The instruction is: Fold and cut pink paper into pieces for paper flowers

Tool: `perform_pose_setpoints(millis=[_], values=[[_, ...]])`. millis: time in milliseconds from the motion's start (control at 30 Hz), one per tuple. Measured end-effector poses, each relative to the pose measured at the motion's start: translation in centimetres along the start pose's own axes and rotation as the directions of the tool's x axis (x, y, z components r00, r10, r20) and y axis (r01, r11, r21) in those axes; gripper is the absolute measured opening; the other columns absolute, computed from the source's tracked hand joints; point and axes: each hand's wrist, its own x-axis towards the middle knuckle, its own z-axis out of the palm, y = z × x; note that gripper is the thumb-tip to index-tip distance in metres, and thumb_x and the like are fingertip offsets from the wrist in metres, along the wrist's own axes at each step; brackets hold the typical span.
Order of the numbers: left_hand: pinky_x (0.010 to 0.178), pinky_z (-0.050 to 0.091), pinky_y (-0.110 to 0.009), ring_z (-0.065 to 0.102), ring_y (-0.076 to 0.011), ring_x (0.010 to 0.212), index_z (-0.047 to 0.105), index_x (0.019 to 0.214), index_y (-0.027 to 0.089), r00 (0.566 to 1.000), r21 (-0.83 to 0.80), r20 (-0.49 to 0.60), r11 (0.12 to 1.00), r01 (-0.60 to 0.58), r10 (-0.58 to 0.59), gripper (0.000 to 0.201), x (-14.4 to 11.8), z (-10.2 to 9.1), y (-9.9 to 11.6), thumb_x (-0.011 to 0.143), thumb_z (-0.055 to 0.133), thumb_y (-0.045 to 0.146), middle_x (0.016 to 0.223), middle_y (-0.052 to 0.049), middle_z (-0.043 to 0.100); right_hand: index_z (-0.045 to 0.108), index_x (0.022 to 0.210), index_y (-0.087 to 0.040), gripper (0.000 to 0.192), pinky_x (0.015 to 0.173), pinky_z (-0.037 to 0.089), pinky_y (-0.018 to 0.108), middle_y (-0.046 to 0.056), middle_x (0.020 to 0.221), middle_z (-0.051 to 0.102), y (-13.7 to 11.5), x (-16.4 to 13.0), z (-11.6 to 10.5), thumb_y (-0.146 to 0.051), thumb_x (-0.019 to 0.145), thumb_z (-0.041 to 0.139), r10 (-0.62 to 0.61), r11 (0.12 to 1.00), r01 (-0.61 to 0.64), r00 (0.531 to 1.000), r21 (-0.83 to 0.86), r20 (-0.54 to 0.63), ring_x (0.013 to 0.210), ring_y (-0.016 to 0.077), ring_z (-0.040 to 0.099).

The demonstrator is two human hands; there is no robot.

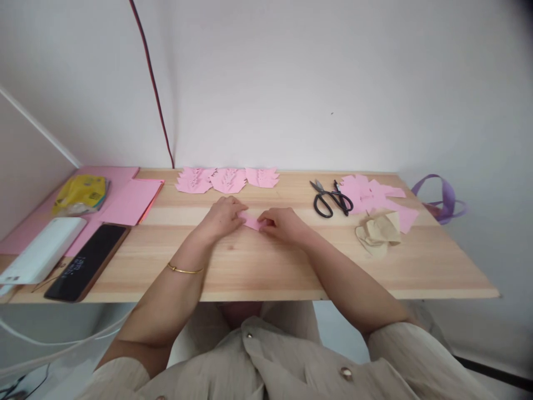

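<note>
A small piece of pink paper (251, 221) lies between my two hands, low over the wooden table. My left hand (225, 216) pinches its left end, fingers closed on it. At the right end my right hand (284, 224) grips the same paper with curled fingers and thumb. Parts of the paper are hidden under the fingertips, so I cannot tell how it is folded. Behind the hands, three pink paper cut-outs (228, 180) with jagged edges and small slits lie in a row near the wall.
Black-handled scissors (323, 201) and a black pen (342, 195) lie to the right, beside pink paper scraps (366, 191) and a crumpled tan cloth or paper (378, 230). At left are pink sheets (120, 203), a yellow packet (81, 191), a white power bank (44, 247) and a phone (89, 264).
</note>
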Motion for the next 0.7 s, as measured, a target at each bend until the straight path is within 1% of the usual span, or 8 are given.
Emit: perform_pose_setpoints(millis=[100,267,333,400,467,533,600,700], values=[[0.087,0.040,-0.038,0.049,-0.0248,0.098,0.066,0.103,0.021,0.999,0.033,0.026,0.999,0.030,-0.031,0.032,0.0,-0.1,0.5,0.073,0.057,0.027,0.104,-0.007,0.057,0.062,0.100,-0.022,0.027,0.073,0.033,0.028,0.002,0.086,0.064,0.2,0.2,0.1,-0.029,0.074,0.062,0.043,0.999,-0.043,0.998,0.012,-0.037,0.075,0.0144,0.056],[0.081,0.040,-0.036,0.051,-0.0235,0.091,0.065,0.084,0.019,0.994,0.016,0.067,0.997,0.082,-0.083,0.019,0.1,-0.6,1.2,0.067,0.059,0.025,0.095,-0.007,0.059,0.061,0.101,-0.022,0.032,0.077,0.032,0.032,0.005,0.094,0.060,0.1,0.4,0.2,-0.035,0.072,0.064,0.086,0.996,-0.087,0.995,-0.018,-0.040,0.088,0.0187,0.054],[0.080,0.040,-0.035,0.052,-0.0230,0.089,0.064,0.085,0.019,0.994,0.011,0.069,0.996,0.083,-0.084,0.020,0.2,-0.6,1.1,0.067,0.059,0.025,0.095,-0.006,0.060,0.061,0.101,-0.022,0.031,0.078,0.032,0.032,0.005,0.097,0.059,0.0,0.4,0.2,-0.033,0.072,0.062,0.089,0.996,-0.089,0.996,-0.012,-0.032,0.092,0.0202,0.053],[0.079,0.039,-0.035,0.053,-0.0226,0.089,0.063,0.093,0.020,0.994,0.013,0.073,0.997,0.075,-0.076,0.028,0.2,-0.6,0.9,0.066,0.060,0.025,0.095,-0.006,0.061,0.061,0.100,-0.022,0.029,0.080,0.032,0.033,0.006,0.098,0.059,-0.1,0.4,0.2,-0.031,0.073,0.061,0.085,0.996,-0.085,0.996,-0.007,-0.025,0.094,0.0211,0.052],[0.075,0.039,-0.034,0.054,-0.0221,0.086,0.063,0.095,0.020,0.992,0.022,0.091,0.996,0.085,-0.087,0.030,0.3,-0.5,0.8,0.065,0.061,0.026,0.092,-0.006,0.062,0.062,0.098,-0.021,0.028,0.080,0.032,0.033,0.006,0.098,0.059,-0.2,0.4,0.2,-0.031,0.073,0.060,0.087,0.996,-0.087,0.996,-0.008,-0.021,0.095,0.0214,0.051],[0.072,0.038,-0.032,0.054,-0.0215,0.082,0.064,0.086,0.020,0.989,0.025,0.109,0.995,0.097,-0.099,0.023,0.3,-0.6,0.8,0.064,0.061,0.026,0.086,-0.005,0.062,0.062,0.097,-0.021,0.026,0.079,0.032,0.033,0.006,0.097,0.059,-0.3,0.3,0.1,-0.030,0.073,0.060,0.088,0.996,-0.088,0.996,-0.007,-0.019,0.094,0.0211,0.052],[0.069,0.037,-0.031,0.053,-0.0209,0.080,0.063,0.076,0.020,0.992,0.007,0.093,0.996,0.091,-0.091,0.014,0.2,-0.7,1.0,0.063,0.060,0.024,0.082,-0.004,0.061,0.062,0.096,-0.021,0.025,0.078,0.033,0.032,0.006,0.096,0.059,-0.4,0.3,0.0,-0.029,0.073,0.059,0.082,0.997,-0.082,0.996,-0.001,-0.024,0.092,0.0205,0.052],[0.063,0.036,-0.029,0.051,-0.0184,0.072,0.059,0.069,0.019,0.993,-0.079,0.080,0.992,0.097,-0.090,0.007,0.1,-0.7,1.4,0.062,0.057,0.020,0.075,-0.002,0.059,0.063,0.093,-0.020,0.022,0.077,0.033,0.031,0.005,0.093,0.061,-0.7,0.2,-0.2,-0.028,0.072,0.060,0.072,0.997,-0.071,0.997,0.034,-0.042,0.089,0.0192,0.053]])
